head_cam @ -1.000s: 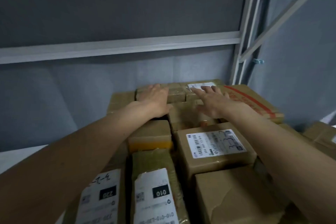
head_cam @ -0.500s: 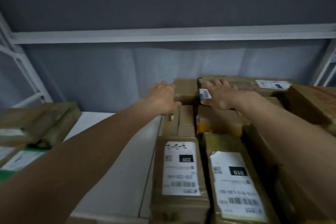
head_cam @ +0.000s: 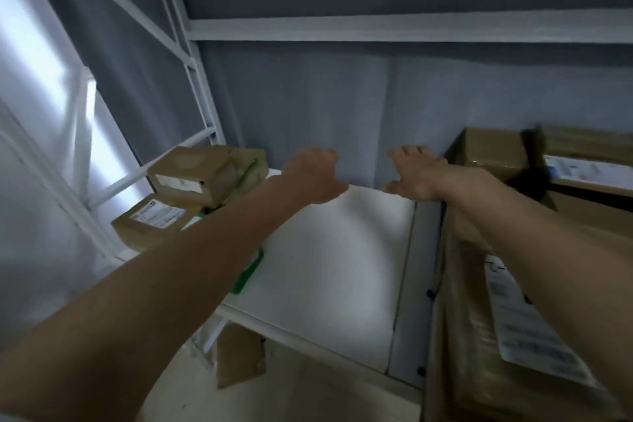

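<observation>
The big white shelf [head_cam: 325,250] spreads out in front of you, with a grey cloth wall [head_cam: 342,96] behind it and the white rack frame [head_cam: 202,106] climbing on your left. On your right, the long box [head_cam: 469,336] with its white label runs along the shelf side, under your right forearm. The brown box [head_cam: 486,154] sits behind it at the back. In the far left corner there's a pile of small parcels [head_cam: 191,175], and a green item [head_cam: 250,271] peeks out beside your left forearm.

Your 2 hands are both over the bare back of the shelf, holding nothing. Your left hand [head_cam: 313,176] is knuckles up, fingers loosely curled away from you, thumb pointing right. Your right hand [head_cam: 416,175] is just beside the brown box, fingers stretched forward and close together, thumb out to the left. Whether it touches the box, I cannot tell.
</observation>
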`<action>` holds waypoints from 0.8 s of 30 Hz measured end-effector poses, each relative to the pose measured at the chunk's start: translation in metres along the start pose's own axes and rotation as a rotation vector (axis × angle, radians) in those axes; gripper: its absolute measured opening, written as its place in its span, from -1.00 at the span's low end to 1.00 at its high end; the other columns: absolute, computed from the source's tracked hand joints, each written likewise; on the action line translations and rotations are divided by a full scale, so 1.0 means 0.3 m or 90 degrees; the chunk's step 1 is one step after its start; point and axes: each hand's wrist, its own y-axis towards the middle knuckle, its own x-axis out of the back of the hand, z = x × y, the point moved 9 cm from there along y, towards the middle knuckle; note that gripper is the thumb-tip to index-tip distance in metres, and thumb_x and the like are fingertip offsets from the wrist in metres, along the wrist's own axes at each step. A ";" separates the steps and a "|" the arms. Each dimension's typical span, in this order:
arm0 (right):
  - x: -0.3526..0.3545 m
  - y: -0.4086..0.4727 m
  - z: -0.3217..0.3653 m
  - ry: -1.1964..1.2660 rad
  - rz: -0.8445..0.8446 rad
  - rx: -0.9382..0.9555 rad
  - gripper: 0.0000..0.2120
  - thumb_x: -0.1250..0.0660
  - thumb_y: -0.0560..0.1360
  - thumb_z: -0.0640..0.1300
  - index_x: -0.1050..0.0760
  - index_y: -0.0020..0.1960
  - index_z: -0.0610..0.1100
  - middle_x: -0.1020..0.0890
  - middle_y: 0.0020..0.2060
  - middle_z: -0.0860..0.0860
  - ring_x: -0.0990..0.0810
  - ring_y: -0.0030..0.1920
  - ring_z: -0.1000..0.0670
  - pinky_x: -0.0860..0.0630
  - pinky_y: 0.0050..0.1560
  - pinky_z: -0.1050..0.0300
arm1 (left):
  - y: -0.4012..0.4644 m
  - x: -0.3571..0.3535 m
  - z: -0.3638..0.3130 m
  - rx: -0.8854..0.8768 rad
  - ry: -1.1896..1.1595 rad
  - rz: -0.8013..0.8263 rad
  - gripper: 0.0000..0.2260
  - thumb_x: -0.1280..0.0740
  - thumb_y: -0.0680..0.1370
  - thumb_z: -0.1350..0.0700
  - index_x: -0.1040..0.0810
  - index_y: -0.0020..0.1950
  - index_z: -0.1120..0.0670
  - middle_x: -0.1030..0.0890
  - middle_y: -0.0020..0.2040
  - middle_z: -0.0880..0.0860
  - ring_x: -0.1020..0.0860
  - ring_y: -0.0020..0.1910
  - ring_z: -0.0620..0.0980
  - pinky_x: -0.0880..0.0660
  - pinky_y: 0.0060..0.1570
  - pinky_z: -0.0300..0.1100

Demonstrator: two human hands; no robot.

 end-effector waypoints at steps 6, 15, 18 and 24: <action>-0.067 0.109 0.300 0.003 0.016 0.055 -0.34 -0.18 0.59 0.10 -0.01 0.52 -0.20 -0.11 0.50 -0.09 -0.05 0.49 -0.15 -0.14 0.45 -0.11 | -0.030 0.001 0.302 0.043 0.007 -0.002 -0.48 -0.24 0.57 -0.15 -0.32 0.44 0.09 -0.38 0.40 0.09 -0.35 0.38 0.10 -0.30 0.31 -0.09; -0.287 0.252 0.682 0.024 0.081 0.119 -0.30 -0.21 0.58 0.09 0.03 0.53 -0.20 -0.08 0.51 -0.11 -0.06 0.49 -0.18 -0.16 0.42 -0.13 | -0.099 -0.161 0.752 0.137 -0.054 0.052 -0.50 -0.38 0.47 -0.08 -0.42 0.32 0.14 -0.48 0.25 0.15 -0.48 0.20 0.18 -0.49 0.13 0.01; -0.380 0.275 0.783 0.045 0.124 0.133 -0.23 -0.24 0.56 0.10 0.10 0.55 -0.16 -0.06 0.52 -0.11 -0.05 0.49 -0.17 -0.15 0.42 -0.14 | -0.132 -0.234 0.890 0.190 -0.070 0.087 -0.55 -0.40 0.47 -0.07 -0.47 0.27 0.13 -0.50 0.24 0.15 -0.48 0.22 0.15 -0.45 0.13 -0.02; -0.543 0.314 0.896 0.097 0.207 0.114 -0.06 -0.37 0.49 0.07 0.23 0.56 -0.14 -0.04 0.53 -0.10 -0.02 0.50 -0.15 -0.14 0.45 -0.13 | -0.191 -0.403 1.103 0.286 -0.167 0.138 -0.20 -0.45 0.43 -0.12 -0.14 0.52 0.11 -0.33 0.45 0.15 -0.27 0.45 0.15 -0.27 0.40 0.05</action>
